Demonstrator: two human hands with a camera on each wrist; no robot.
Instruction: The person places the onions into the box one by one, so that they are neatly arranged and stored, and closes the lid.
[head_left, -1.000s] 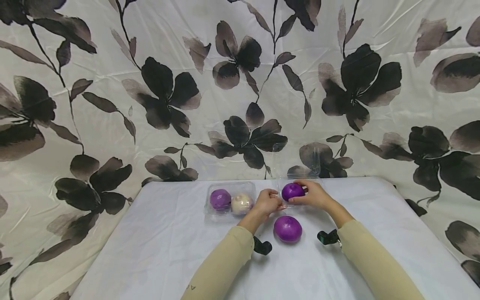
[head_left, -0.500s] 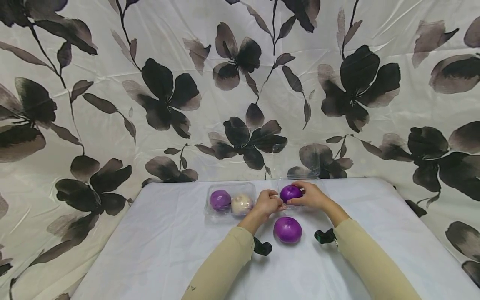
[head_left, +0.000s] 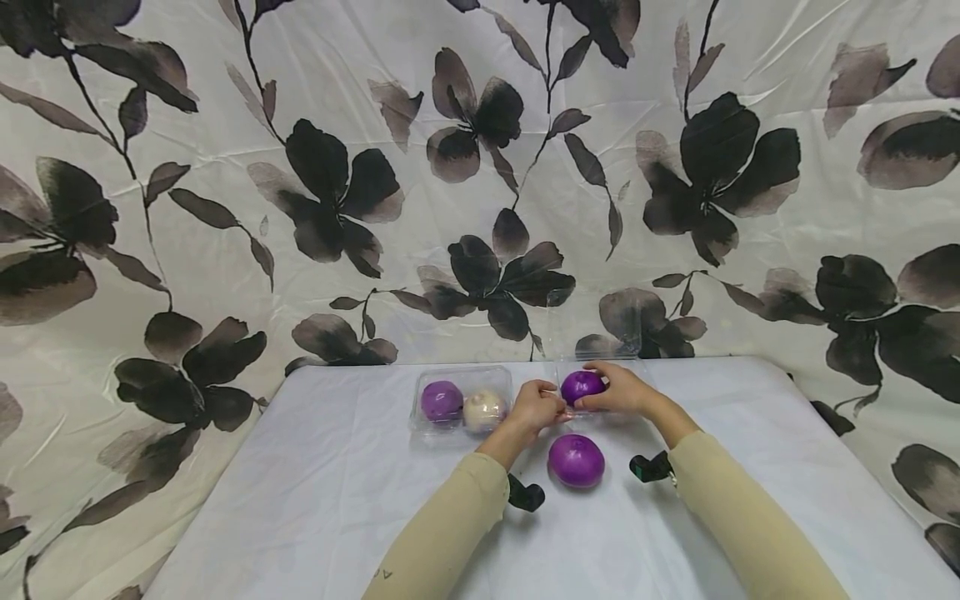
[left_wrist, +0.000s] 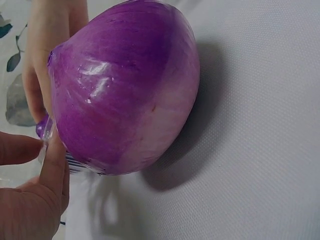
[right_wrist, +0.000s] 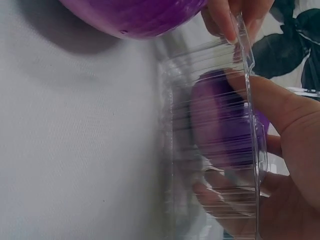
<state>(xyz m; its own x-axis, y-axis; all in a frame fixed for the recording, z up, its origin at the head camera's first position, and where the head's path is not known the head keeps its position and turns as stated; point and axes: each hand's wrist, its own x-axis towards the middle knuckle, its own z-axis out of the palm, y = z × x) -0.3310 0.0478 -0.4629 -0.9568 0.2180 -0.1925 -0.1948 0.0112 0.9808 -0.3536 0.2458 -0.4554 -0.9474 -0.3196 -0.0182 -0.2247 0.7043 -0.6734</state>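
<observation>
Head view: near the far edge of the white table (head_left: 315,500) stands a clear box (head_left: 567,368), its lid (head_left: 595,321) raised in front of the flowered cloth (head_left: 615,108). The right hand (head_left: 622,390) grips a purple onion (head_left: 581,386) at the box's left end. Compared with a second ago, the onion sits slightly lower and nearer the left hand (head_left: 537,404), with hardly any shift in the last half second; I judge it nearly settled in that end, with the fingers keeping their hold. The left hand stays at the box's front left corner. A loose onion (head_left: 576,461) lies just in front of the box, untouched and unmoved. Left of the box, a closed pack (head_left: 461,377) holds a paler purple onion (head_left: 441,402) beside a white onion (head_left: 483,410).

Left wrist view: the left thumb and a finger pinch the box's thin plastic edge, steadying it, it seems. The loose onion fills the middle, hiding most of the box, and a sliver of the gripped onion shows by the right hand.

Right wrist view: through the box's ribbed front wall, the gripped onion lies between the right thumb, pressed on it, and the other fingers, bent behind that wall. Whether every fingertip touches it, or it meets the box's floor, I cannot tell.
</observation>
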